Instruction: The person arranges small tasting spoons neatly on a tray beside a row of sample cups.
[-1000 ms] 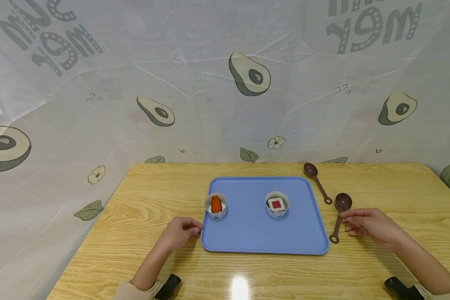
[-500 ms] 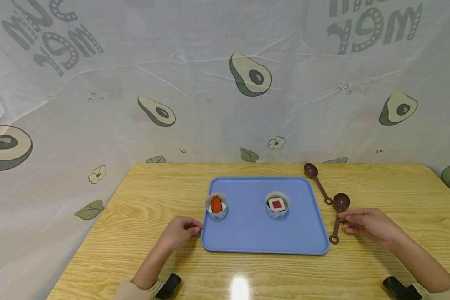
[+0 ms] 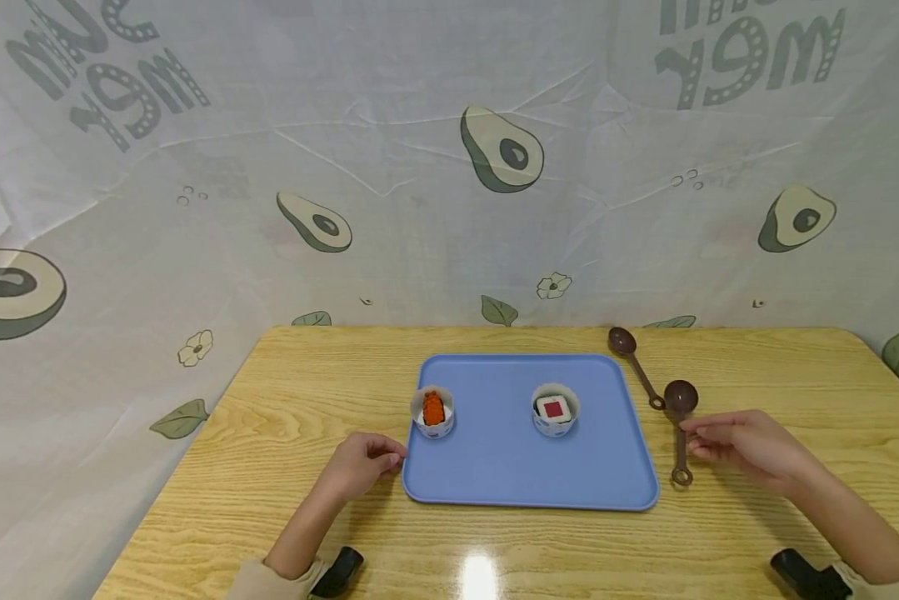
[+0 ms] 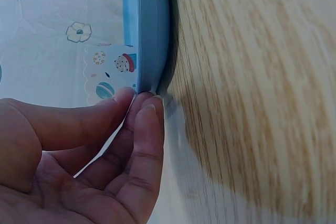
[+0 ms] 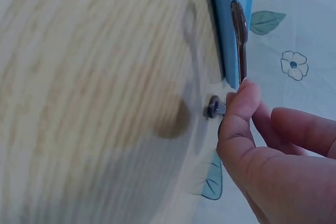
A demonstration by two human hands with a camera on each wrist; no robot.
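Note:
My left hand (image 3: pixel 357 468) is at the left rim of a blue tray (image 3: pixel 486 471). In the left wrist view, thumb and fingers (image 4: pixel 146 135) pinch that rim. A brown measuring spoon (image 3: pixel 681 395) with a round bowl and ring-ended handle is pinched mid-handle by my right hand (image 3: pixel 749 448). The right wrist view shows its handle (image 5: pixel 241 40) raised, its shadow (image 5: pixel 176 119) falling apart from it on the wood. On the tray sit two paper cups: the left cup (image 3: pixel 434 429) holds an orange-topped sushi piece (image 3: pixel 432 408), the right cup (image 3: pixel 553 428) a white piece with a red square (image 3: pixel 553 408).
A second brown measuring spoon (image 3: pixel 633 360) lies on the wooden table (image 3: pixel 307 375) beyond the tray's right edge, its ring end close to the held spoon's bowl. Behind the table hangs a pale cloth (image 3: pixel 389 275) printed with avocados.
The held spoon's bowl has shifted slightly left and away from me. Its ring end has swung right, off the tray's edge. My left hand and the tray keep their places.

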